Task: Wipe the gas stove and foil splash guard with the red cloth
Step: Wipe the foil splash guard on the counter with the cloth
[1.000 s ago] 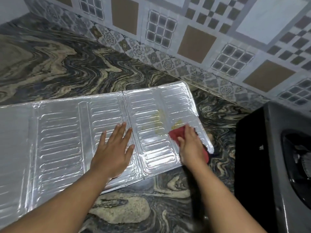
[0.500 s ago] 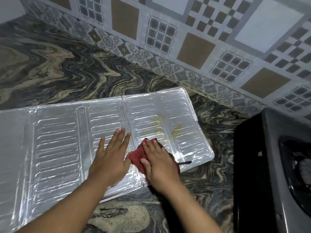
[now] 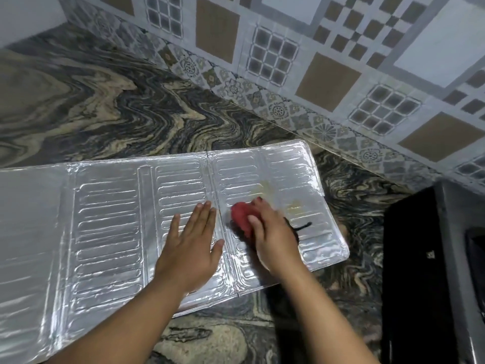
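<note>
Our left hand [image 3: 190, 248] lies flat, pinning the thin, crumple-prone foil splash guard [image 3: 105, 219]; beside it, our right hand [image 3: 273, 232] fingers curl over the soft red cloth [image 3: 241, 216].

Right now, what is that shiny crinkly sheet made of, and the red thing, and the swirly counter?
The splash guard looks like thin aluminium foil: mirror-bright, with pressed ridges and fold lines. The red cloth under the right hand seems soft fabric, matte and bunched. The counter looks like polished stone, maybe granite or marble, with swirling dark and tan veins; it could also be a printed surface. The left hand presses flat on the foil.
</note>
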